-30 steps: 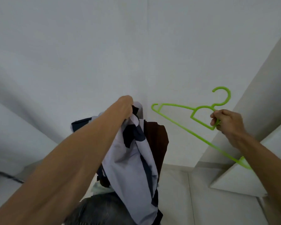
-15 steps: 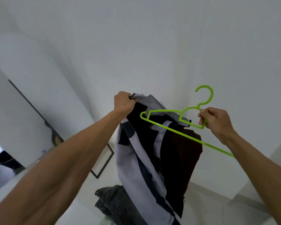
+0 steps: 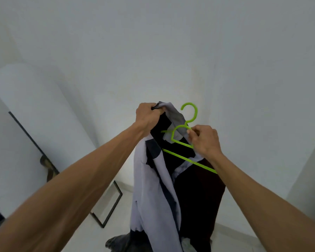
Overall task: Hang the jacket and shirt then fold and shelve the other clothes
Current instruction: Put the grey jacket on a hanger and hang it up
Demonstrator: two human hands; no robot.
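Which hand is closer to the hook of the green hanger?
Right. The right hand pinches the hanger just below its hook; the left hand grips the garment by its top edge, left of the hook.

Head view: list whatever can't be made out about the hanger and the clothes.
All head view.
Green hanger: left shoulder hidden inside the garment; right end behind the right hand and wrist.
Garment: hem cut off by the bottom edge; jacket or shirt, cannot tell.
Left hand: fingertips buried in cloth.
Dark pile: mostly behind the garment, cut off below.
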